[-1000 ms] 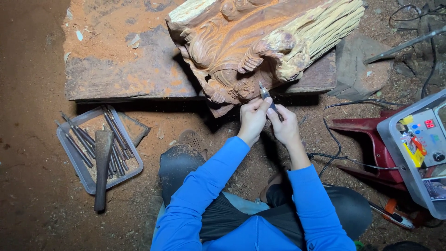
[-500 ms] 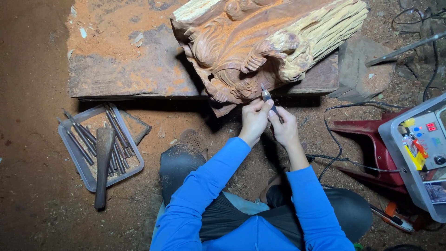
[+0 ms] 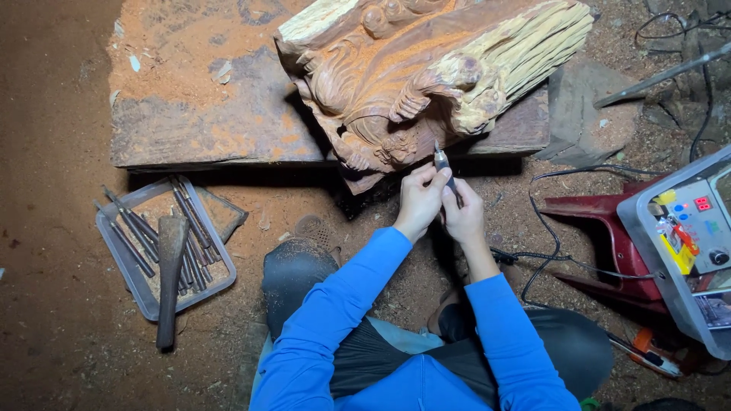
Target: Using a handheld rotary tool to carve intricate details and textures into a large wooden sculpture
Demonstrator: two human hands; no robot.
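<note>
Just above the grip, the rotary tool (image 3: 444, 164) touches the wood carving's (image 3: 426, 76) lower edge. Left hand (image 3: 419, 199) and right hand (image 3: 464, 217) both stay pinched on it, barely shifted since earlier.

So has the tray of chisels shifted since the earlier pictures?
No. The tray of chisels lies just below the plank's left end as before, the mallet across it; the small change is the camera's.

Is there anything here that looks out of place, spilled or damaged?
A wooden mallet lies across the tray of chisels, its handle poking over the rim onto the dirt. Reddish sawdust covers the plank. Nothing looks damaged.
</note>
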